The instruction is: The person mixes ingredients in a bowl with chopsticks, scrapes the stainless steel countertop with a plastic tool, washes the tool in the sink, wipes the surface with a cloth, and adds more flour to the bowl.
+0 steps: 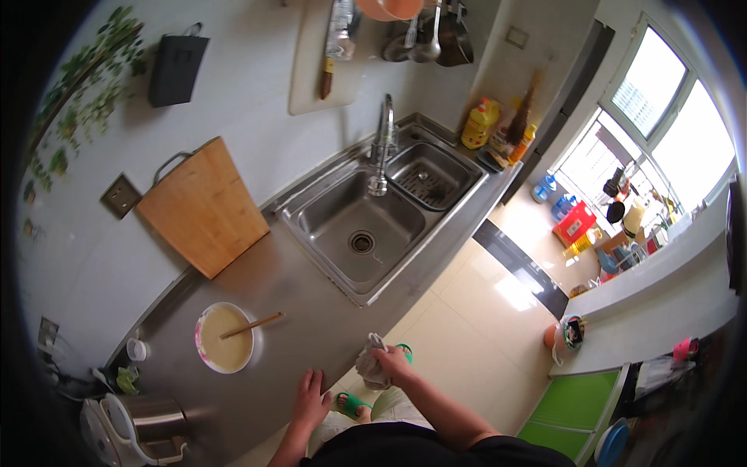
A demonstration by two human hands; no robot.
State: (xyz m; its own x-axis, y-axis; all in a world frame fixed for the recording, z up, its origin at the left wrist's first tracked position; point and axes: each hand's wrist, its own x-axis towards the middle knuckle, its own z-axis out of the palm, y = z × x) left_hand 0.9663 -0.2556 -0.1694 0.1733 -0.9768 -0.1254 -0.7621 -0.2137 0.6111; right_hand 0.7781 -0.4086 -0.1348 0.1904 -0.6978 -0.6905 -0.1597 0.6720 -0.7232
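My right hand [394, 365] grips a crumpled grey cloth [372, 362] just off the front edge of the stainless steel countertop [303, 292]. Flat on that counter near its edge rests my left hand [311, 400], fingers a little apart and holding nothing. Further left on the counter stands a white bowl with a pink pattern [200, 344], filled with pale, batter-like liquid [224, 353]. Wooden chopsticks [262, 323] lean in it, their ends over the rim. Beyond my hands is a double-basin steel sink [327, 233] with a chrome faucet [385, 140] over it.
A wooden cutting board [204, 204] leans on the wall. An electric cooker [140, 429] stands at the lower left, near a small white container [137, 349]. Yellow bottles, one of them a jug [480, 124], stand past the sink. A bin [565, 338] is on the floor to the right.
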